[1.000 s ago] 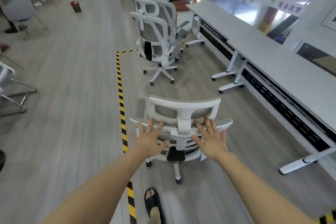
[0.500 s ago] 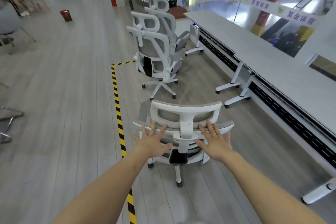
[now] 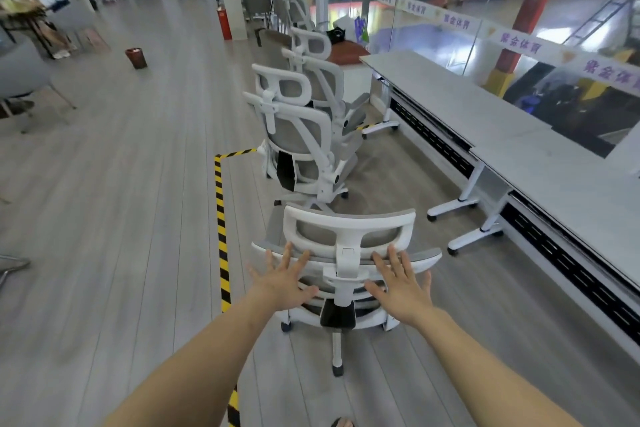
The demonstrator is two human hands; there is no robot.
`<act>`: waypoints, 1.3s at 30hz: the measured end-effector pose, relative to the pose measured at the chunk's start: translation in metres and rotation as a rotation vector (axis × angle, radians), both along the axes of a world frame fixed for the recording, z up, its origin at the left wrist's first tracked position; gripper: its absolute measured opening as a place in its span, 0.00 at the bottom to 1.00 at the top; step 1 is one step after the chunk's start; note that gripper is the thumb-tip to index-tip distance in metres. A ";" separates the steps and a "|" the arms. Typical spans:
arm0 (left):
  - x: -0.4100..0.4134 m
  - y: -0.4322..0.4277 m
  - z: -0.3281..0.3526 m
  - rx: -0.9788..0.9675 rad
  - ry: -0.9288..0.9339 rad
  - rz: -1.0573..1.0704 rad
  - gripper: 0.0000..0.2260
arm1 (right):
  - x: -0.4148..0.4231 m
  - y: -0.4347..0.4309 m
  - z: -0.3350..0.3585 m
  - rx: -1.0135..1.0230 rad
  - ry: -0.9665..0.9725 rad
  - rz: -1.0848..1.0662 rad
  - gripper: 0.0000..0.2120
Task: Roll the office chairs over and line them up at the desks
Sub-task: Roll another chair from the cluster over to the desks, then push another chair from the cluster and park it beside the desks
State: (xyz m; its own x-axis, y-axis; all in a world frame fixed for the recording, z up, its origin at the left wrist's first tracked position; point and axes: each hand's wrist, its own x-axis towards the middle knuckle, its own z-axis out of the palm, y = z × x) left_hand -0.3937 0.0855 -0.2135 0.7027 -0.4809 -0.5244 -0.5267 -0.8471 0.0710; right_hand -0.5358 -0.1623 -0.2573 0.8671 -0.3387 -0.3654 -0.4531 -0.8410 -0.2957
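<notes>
At the chair back: both hands lie flat on the top edge of the nearest office chair (image 3: 348, 246), one on each side of its white centre post.
Left hand (image 3: 282, 282): palm down, its fingers (image 3: 285, 258) spread wide and straight, tips touching the grey upper rim of the backrest; nothing is gripped.
Right hand (image 3: 401, 288): also flat and splayed, its fingers (image 3: 393, 258) resting on the same rim to the right of the post; thumb held out to the side, no grasp closed round anything.
Chair under the hands: white frame with grey mesh, headrest just beyond the fingertips, backrest facing the person, wheeled base on the floor (image 3: 121, 218) below the wrists.
Chairs ahead: a second chair (image 3: 298, 139) stands just beyond the first, and a third chair (image 3: 322, 80) behind that, both with their backs turned this way, close together in a row.
Desk (image 3: 519, 135): long grey tops on white legs with casters run along the right, near the chairs but apart from them.
Floor tape (image 3: 221, 218): a yellow-and-black strip runs forward just left of the held chair and turns right toward the second chair.
Farther off: a red cylinder (image 3: 225, 22) stands by a pillar, and a small brown bin (image 3: 136, 58) sits on the floor to the left.
</notes>
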 end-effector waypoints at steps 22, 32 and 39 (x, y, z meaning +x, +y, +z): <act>0.077 -0.055 0.039 -0.241 -0.241 -0.231 0.26 | 0.055 -0.001 0.048 -0.093 -0.133 -0.252 0.23; -0.103 -0.145 0.028 -0.347 -0.141 -0.802 0.23 | -0.202 0.045 0.082 -0.359 -0.144 -0.784 0.17; -0.369 -0.179 0.063 -0.460 -0.013 -1.267 0.25 | -0.453 0.123 0.104 -0.463 -0.087 -1.280 0.17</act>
